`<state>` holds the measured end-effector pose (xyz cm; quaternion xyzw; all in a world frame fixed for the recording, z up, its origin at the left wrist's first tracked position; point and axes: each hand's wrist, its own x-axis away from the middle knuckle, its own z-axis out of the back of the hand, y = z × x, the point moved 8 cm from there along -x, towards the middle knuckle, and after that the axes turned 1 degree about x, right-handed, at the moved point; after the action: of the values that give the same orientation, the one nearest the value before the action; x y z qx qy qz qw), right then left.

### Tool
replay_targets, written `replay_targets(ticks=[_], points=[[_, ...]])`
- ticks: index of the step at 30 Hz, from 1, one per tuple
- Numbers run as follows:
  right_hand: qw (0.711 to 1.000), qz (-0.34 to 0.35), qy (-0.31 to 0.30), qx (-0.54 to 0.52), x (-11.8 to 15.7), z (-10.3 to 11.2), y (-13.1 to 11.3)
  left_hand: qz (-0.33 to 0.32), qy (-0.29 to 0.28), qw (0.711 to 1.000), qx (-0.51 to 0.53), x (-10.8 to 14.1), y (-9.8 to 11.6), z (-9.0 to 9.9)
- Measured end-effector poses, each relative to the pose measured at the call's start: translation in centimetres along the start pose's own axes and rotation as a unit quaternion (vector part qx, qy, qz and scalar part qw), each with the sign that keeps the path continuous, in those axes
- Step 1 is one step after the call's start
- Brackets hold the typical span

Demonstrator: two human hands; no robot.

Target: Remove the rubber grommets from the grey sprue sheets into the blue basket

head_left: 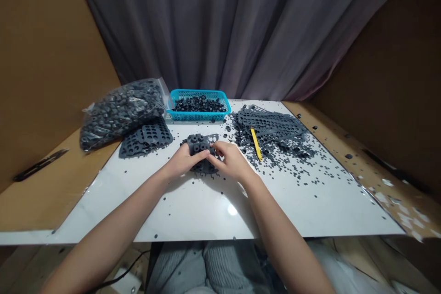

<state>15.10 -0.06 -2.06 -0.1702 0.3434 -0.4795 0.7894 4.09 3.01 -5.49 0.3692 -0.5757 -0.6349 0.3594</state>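
A dark grey perforated foam sheet [196,143] with thick ring-shaped pieces in it is held up over the middle of the white table. My left hand [184,161] is closed on its left side, thumb lying across the front. At the right side of the sheet, my right hand [229,160] has thumb and index finger pinched close together near an edge with open holes. Whether a loose bit sits between those fingertips is too small to tell. The lower part of the sheet hangs behind my hands, partly hidden.
A blue basket [200,116] of small black pieces stands at the back. To its left, a clear bag [120,112] of grey rings leans over stacked perforated sheets [148,138]. On the right lie punched sheets [272,124], scattered dots and a yellow tool [256,144]. A black cutter [39,165] lies far left.
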Motion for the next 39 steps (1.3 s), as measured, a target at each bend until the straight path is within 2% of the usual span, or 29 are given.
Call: replay_targets(ticks=[3,5,7,9,12,15,17,18,21,23,30,35,39], points=[[0.999,0.008,-0.04,-0.03,0.1,-0.5,-0.1,-0.025,0.011,0.997,-0.067,0.1,0.2,0.3],[0.993,-0.001,-0.056,-0.103,0.1,-0.8,-0.1,-0.042,0.031,0.994,-0.098,0.1,0.2,0.6],[0.975,-0.032,-0.057,-0.213,0.1,-1.5,0.1,-0.039,0.044,0.995,-0.083,0.0,-0.1,0.6],[0.932,-0.08,-0.035,-0.351,0.0,-2.4,0.7,-0.018,0.055,0.998,-0.019,0.0,-0.7,0.5],[0.825,-0.157,0.025,-0.543,-0.2,-4.0,1.8,0.01,0.073,0.99,0.12,-0.2,-1.3,0.1],[0.731,-0.221,0.086,-0.64,0.0,-5.1,2.7,0.021,0.088,0.971,0.221,-0.3,-1.5,-0.1],[0.702,-0.241,0.106,-0.662,0.1,-5.2,2.9,0.034,0.101,0.964,0.243,-0.3,-1.9,0.1],[0.7,-0.245,0.105,-0.662,0.1,-5.2,2.9,0.041,0.105,0.964,0.24,-0.2,-2.1,0.2],[0.721,-0.243,0.077,-0.644,0.2,-5.3,2.6,0.057,0.111,0.972,0.198,-0.1,-2.7,0.5],[0.721,-0.242,0.071,-0.646,0.2,-5.5,2.6,0.068,0.107,0.974,0.19,-0.1,-2.7,0.5],[0.648,-0.186,0.088,-0.734,-0.4,-4.5,3.2,0.054,0.151,0.955,0.248,-0.3,-1.6,1.3],[0.677,-0.174,0.065,-0.712,-0.4,-3.1,2.9,0.072,0.152,0.96,0.222,-0.2,-1.8,1.7],[0.706,-0.198,0.046,-0.678,-0.2,-2.8,2.6,0.07,0.151,0.963,0.214,-0.1,-1.5,1.8]])
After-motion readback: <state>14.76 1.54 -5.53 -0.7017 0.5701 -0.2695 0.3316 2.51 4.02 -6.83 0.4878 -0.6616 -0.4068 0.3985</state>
